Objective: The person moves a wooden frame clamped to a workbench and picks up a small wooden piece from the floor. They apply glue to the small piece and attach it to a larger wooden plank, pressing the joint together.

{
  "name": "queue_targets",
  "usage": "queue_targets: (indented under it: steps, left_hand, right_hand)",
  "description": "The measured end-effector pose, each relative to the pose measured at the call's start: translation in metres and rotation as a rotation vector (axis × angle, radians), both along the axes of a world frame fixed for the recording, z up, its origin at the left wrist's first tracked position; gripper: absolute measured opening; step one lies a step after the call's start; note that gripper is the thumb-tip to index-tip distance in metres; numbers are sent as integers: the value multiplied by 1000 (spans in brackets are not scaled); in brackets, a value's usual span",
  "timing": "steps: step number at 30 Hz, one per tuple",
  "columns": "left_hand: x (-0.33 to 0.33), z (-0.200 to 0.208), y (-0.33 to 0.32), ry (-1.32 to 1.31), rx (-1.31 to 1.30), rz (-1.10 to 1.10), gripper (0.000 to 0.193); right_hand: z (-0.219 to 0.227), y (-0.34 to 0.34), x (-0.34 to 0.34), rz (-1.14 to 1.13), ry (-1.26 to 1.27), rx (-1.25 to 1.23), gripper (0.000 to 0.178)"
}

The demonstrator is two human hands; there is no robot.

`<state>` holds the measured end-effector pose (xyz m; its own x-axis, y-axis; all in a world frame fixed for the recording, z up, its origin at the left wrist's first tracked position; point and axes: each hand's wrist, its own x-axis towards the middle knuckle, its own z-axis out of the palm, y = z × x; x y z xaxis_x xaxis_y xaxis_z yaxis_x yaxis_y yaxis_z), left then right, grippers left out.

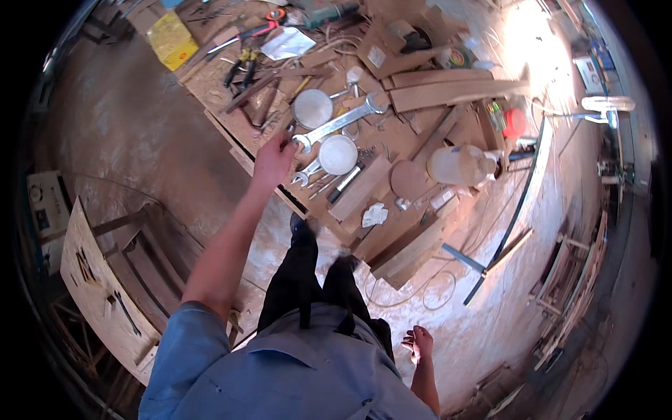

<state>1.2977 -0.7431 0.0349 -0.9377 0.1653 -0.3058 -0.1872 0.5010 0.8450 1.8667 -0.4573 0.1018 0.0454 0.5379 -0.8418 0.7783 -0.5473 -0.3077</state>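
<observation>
My left hand (273, 161) reaches to the near-left edge of the cluttered wooden workbench, its fingers closed at the jaw of a large silver open-end wrench (339, 124). The wrench slants away to the right between two round, pale-topped discs (313, 108). Close by the hand are a smaller wrench (306, 173), a metal cylinder with a dark end (345, 182) and several thin bits. My right hand (418, 341) hangs low at my side, away from the bench, fingers loosely curled and apart, with nothing visible in it.
Pliers (243, 68), a yellow box (171, 40) and a cardboard box (395, 45) lie farther back on the bench. Wood strips and a cloudy plastic jug (458, 166) occupy its right side. A cable (437, 297) loops on the floor. A plywood board (105, 294) stands at left.
</observation>
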Motion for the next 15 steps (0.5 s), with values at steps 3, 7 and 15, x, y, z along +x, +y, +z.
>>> queue_targets:
  steps: [3, 7, 15]
  left_hand:
    - [-17, -2, 22, 66, 86, 21, 31]
    - [-10, 5, 42, 44, -176, -216, 39]
    - [7, -4, 65, 14, -272, -230, 37]
  right_hand:
    - [7, -23, 8, -67, -27, -1, 34]
    - [7, -48, 20, -164, -67, -13, 31]
    - [-7, -64, 27, -189, -54, -44, 34]
